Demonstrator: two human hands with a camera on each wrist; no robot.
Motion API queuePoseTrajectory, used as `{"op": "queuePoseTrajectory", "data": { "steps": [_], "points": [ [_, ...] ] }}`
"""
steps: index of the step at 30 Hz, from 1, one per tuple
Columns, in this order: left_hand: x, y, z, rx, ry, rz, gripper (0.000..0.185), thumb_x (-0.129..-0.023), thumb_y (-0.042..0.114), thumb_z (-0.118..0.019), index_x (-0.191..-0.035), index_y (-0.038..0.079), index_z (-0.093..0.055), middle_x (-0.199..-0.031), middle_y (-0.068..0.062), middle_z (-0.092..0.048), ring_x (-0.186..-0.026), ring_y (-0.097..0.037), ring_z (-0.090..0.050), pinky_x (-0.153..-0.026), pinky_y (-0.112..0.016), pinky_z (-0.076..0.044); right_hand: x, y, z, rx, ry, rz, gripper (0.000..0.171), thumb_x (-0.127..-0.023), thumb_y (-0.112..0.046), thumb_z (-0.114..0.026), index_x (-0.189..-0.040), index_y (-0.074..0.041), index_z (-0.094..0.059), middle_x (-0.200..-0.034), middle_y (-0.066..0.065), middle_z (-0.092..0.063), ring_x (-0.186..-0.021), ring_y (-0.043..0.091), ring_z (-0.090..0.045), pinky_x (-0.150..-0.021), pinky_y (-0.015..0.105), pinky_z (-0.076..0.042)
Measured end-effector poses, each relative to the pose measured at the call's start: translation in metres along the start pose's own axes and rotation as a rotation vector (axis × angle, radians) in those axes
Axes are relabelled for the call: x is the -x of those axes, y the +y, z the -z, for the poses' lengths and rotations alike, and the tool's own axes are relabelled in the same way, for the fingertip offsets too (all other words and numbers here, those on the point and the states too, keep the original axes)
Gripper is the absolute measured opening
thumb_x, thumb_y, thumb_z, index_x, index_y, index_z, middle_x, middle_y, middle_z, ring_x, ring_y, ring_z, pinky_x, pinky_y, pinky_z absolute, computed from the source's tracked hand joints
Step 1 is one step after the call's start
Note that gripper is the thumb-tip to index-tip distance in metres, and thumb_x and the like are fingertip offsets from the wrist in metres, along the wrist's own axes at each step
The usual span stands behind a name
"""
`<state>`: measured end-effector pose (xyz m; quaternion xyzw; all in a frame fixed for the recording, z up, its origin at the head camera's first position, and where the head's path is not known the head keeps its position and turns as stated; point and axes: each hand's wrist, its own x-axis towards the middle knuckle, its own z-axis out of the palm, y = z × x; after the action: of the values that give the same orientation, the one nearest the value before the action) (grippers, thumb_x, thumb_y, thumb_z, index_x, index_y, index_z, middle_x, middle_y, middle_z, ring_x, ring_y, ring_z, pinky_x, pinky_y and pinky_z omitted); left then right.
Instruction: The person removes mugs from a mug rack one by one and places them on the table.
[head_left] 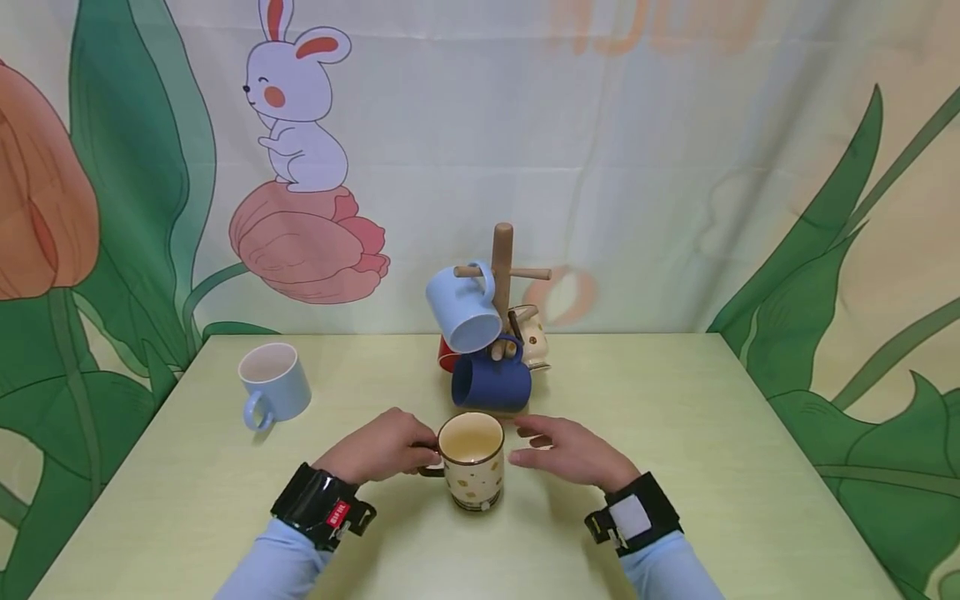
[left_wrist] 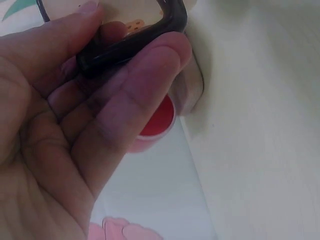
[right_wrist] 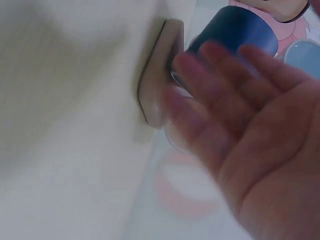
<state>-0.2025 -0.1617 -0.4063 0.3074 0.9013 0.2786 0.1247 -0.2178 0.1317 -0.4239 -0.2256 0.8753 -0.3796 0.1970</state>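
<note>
A cream mug (head_left: 472, 475) with brown spots and a dark rim is upright in front of the mug tree in the head view. My left hand (head_left: 386, 446) grips its dark handle (left_wrist: 120, 55) from the left, fingers around it in the left wrist view. On the mug's other side, my right hand (head_left: 566, 450) reaches in with fingers extended, fingertips close to the wall and nothing held. Just behind, a navy mug (head_left: 491, 382) hangs low on the wooden mug tree (head_left: 502, 242); the right wrist view shows this navy mug (right_wrist: 240, 32) beyond the fingers.
Higher on the tree hangs a light blue mug (head_left: 461, 312). A red mug (head_left: 447, 357) and another cream mug (head_left: 534, 337) are partly hidden behind. A second light blue mug (head_left: 281, 387) stands at the table's left. Behind the table (head_left: 750, 500) hangs a printed cloth (head_left: 637, 167).
</note>
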Motion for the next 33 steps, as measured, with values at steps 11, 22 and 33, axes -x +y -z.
{"op": "queuePoseTrajectory", "data": {
  "steps": [11, 22, 33],
  "points": [
    [0.017, -0.015, 0.019, -0.016, 0.164, 0.17, 0.007, -0.093, 0.013, -0.069, -0.091, 0.01, -0.076, -0.071, 0.003, -0.063, -0.061, -0.012, -0.055, -0.056, -0.029, -0.045, 0.01, -0.014, 0.006, 0.5, 0.19, -0.183, 0.069, -0.089, -0.051, -0.069, -0.135, 0.0, -0.058, -0.124, 0.016, -0.066, -0.115, 0.033, -0.061, -0.093, 0.047, -0.049],
    [0.025, -0.034, 0.032, -0.123, 0.404, 0.299, 0.014, -0.093, 0.015, -0.067, -0.084, 0.007, -0.075, -0.068, 0.002, -0.061, -0.062, -0.015, -0.053, -0.057, -0.032, -0.041, 0.013, -0.013, 0.007, 0.501, 0.168, -0.219, 0.069, -0.088, -0.051, -0.069, -0.133, 0.0, -0.059, -0.121, 0.016, -0.067, -0.113, 0.034, -0.063, -0.091, 0.048, -0.05],
    [0.028, -0.053, 0.032, -0.128, 0.602, 0.556, 0.023, -0.097, 0.015, -0.062, -0.084, -0.002, -0.07, -0.068, -0.007, -0.059, -0.063, -0.024, -0.053, -0.055, -0.034, -0.039, 0.01, -0.006, 0.004, 0.488, 0.166, -0.223, 0.067, -0.089, -0.05, -0.068, -0.133, 0.0, -0.06, -0.122, 0.016, -0.067, -0.114, 0.034, -0.062, -0.093, 0.048, -0.049]
  ]
}}
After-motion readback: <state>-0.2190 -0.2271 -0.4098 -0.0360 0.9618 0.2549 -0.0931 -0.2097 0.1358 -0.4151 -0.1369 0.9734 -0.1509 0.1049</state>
